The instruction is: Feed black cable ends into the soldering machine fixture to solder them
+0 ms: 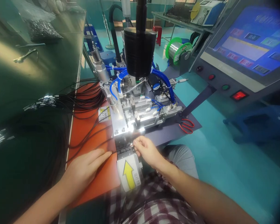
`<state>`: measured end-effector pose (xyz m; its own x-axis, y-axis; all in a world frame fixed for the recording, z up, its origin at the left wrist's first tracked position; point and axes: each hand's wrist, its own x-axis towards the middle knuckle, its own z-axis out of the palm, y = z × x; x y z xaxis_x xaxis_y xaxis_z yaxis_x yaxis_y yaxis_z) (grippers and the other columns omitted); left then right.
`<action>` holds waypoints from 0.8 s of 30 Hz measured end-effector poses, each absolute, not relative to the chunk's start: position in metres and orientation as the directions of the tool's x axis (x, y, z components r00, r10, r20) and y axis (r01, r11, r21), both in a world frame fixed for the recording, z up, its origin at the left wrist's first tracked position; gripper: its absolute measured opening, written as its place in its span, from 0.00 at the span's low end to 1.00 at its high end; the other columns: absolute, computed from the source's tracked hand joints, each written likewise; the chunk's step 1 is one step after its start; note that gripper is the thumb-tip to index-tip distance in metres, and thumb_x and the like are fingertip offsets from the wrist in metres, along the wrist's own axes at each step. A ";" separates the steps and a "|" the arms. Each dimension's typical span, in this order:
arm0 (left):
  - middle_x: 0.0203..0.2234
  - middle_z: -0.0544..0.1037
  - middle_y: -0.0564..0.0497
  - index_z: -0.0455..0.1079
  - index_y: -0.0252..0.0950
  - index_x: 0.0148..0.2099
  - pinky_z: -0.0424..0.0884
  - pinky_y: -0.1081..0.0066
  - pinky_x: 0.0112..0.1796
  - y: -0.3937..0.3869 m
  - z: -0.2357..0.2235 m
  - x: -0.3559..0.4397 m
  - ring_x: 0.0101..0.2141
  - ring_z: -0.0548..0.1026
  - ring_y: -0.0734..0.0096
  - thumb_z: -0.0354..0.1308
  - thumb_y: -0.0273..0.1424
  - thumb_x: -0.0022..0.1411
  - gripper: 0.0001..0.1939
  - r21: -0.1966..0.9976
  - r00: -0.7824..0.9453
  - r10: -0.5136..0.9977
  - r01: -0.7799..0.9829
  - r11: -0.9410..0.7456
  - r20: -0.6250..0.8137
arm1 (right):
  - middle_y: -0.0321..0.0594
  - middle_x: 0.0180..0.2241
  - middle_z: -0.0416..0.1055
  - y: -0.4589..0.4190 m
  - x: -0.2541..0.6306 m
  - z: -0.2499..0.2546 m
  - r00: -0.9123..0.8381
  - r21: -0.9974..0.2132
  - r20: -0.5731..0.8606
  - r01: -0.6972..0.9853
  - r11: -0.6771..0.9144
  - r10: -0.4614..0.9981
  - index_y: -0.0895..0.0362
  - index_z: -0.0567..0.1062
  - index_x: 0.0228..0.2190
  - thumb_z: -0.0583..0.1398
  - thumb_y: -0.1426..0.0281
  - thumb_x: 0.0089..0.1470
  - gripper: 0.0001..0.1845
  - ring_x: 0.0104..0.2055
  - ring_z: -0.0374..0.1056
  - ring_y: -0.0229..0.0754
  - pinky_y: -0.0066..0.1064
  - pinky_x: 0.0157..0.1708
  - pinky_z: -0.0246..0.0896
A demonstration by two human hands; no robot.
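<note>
A thin black cable runs between my two hands, just in front of the machine. My left hand rests low over the orange mat, fingers stretched and together, with the cable at its fingertips; its thumb is hidden. My right hand is closed in a pinch on the cable's end, where a small metal tip shows. Both hands are at a dark track under the lit front of the machine. Nearer to me is a white cover with a yellow arrow.
More black cables with silvery ends lie across the mat and dark table on the left. Red-handled pliers lie right of the machine. A black nozzle hangs above it. A control screen and solder wire spool stand right.
</note>
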<state>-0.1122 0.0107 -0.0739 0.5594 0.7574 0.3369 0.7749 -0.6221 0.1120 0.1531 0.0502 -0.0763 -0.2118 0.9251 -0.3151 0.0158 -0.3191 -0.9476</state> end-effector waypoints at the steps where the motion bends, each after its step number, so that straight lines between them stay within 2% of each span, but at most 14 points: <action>1: 0.46 0.81 0.46 0.73 0.40 0.53 0.74 0.68 0.46 0.011 -0.075 -0.113 0.45 0.79 0.65 0.40 0.22 0.69 0.23 0.124 0.554 0.758 0.774 -0.621 0.343 | 0.26 0.16 0.60 0.049 0.157 -0.077 -0.194 -0.948 -0.316 0.024 -0.318 0.929 0.54 0.64 0.24 0.58 0.57 0.56 0.17 0.19 0.58 0.33 0.28 0.24 0.54; 5: 0.46 0.81 0.45 0.74 0.40 0.53 0.74 0.69 0.48 0.011 -0.080 -0.114 0.46 0.79 0.65 0.40 0.23 0.69 0.23 0.162 0.546 0.757 0.762 -0.627 0.360 | 0.26 0.17 0.59 0.033 0.186 -0.084 -0.103 -0.946 -0.322 0.060 -0.317 0.941 0.54 0.64 0.25 0.58 0.51 0.55 0.20 0.19 0.57 0.34 0.29 0.26 0.54; 9: 0.45 0.82 0.46 0.75 0.41 0.52 0.74 0.69 0.48 0.010 -0.082 -0.114 0.45 0.80 0.66 0.41 0.25 0.70 0.22 0.150 0.544 0.746 0.760 -0.632 0.384 | 0.25 0.16 0.57 0.003 0.214 -0.098 -0.051 -0.922 -0.381 0.099 -0.375 0.923 0.53 0.62 0.23 0.58 0.47 0.52 0.24 0.17 0.54 0.33 0.28 0.23 0.49; 13: 0.44 0.82 0.45 0.77 0.40 0.49 0.75 0.70 0.47 0.021 -0.079 -0.112 0.44 0.80 0.65 0.41 0.25 0.69 0.22 0.138 0.532 0.747 0.771 -0.622 0.399 | 0.24 0.14 0.55 -0.024 0.219 -0.113 -0.072 -0.892 -0.446 0.119 -0.437 0.892 0.53 0.61 0.21 0.59 0.44 0.47 0.26 0.15 0.50 0.32 0.27 0.20 0.47; 19: 0.42 0.81 0.45 0.77 0.39 0.48 0.77 0.72 0.38 0.057 -0.076 -0.108 0.39 0.80 0.67 0.40 0.26 0.68 0.23 0.134 0.479 0.781 0.813 -0.567 0.401 | 0.26 0.16 0.58 -0.042 0.210 -0.122 -0.135 -0.887 -0.459 0.125 -0.444 0.878 0.53 0.61 0.23 0.60 0.45 0.49 0.25 0.16 0.52 0.32 0.25 0.19 0.46; 24: 0.43 0.80 0.44 0.77 0.37 0.48 0.77 0.69 0.40 0.059 -0.078 -0.107 0.42 0.79 0.67 0.40 0.26 0.70 0.22 0.113 0.486 0.768 0.811 -0.574 0.417 | 0.26 0.17 0.57 -0.053 0.209 -0.137 -0.170 -0.887 -0.461 0.062 -0.457 0.871 0.54 0.61 0.23 0.62 0.43 0.46 0.28 0.16 0.48 0.30 0.24 0.18 0.43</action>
